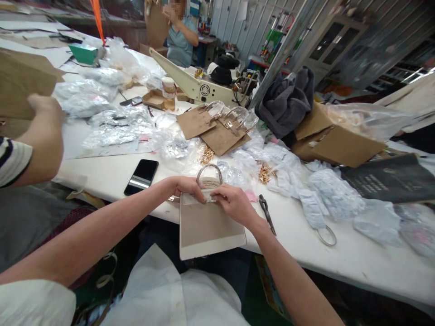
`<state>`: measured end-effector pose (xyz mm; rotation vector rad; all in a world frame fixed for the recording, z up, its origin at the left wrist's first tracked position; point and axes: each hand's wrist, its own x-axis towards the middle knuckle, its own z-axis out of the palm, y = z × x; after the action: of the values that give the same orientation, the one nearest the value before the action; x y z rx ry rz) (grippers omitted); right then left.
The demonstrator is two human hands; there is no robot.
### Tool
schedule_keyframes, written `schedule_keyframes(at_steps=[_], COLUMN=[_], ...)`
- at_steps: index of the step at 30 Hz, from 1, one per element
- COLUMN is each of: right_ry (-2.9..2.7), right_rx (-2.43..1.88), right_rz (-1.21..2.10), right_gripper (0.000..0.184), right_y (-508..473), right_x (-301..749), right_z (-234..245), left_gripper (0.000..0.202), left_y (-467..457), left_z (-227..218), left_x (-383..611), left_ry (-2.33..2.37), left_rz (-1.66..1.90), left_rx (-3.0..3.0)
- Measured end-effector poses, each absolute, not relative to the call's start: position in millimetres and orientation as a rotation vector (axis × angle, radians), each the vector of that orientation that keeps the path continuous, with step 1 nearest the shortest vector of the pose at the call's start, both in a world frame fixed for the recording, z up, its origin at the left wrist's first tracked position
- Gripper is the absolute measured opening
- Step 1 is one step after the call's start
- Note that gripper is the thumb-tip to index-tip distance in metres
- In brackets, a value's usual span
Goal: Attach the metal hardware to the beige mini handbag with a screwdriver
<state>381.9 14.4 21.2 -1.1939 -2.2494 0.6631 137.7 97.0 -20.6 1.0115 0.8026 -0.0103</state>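
A tan flat panel with a white border (209, 228) lies over the near edge of the white table (340, 253), with a round handle ring (210, 174) at its top. My left hand (185, 186) is closed on the panel's top left corner by the ring. My right hand (233, 202) pinches the top edge just right of the ring. Both hands hold the same piece.
A black phone (142, 176) lies left of my hands, dark pliers (267, 213) to the right. Finished tan pieces (217, 129), gold fittings (265, 173), plastic bags and cardboard boxes (335, 140) crowd the table. Another person's arm (41, 136) holds a brown bag at left; a person stands at the back.
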Motion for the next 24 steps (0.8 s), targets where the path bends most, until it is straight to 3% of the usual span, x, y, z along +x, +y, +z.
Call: schedule_keyframes(at_steps=[14,24], right_ry=[-2.289,-2.224], right_rx=[-1.304,-1.208], right_rz=[0.433,0.297], right_gripper=[0.022,0.045], right_y=[0.0,-27.1], right_x=[374.2,376.8], right_z=[7.1,-11.1], left_gripper=[0.054,0.050], left_y=[94.5,94.6], left_z=[-18.2,-25.6], left_x=[137.8,137.1], left_ry=[0.778,0.750], left_rz=[0.038,0.029], left_rx=[1.050,0.994])
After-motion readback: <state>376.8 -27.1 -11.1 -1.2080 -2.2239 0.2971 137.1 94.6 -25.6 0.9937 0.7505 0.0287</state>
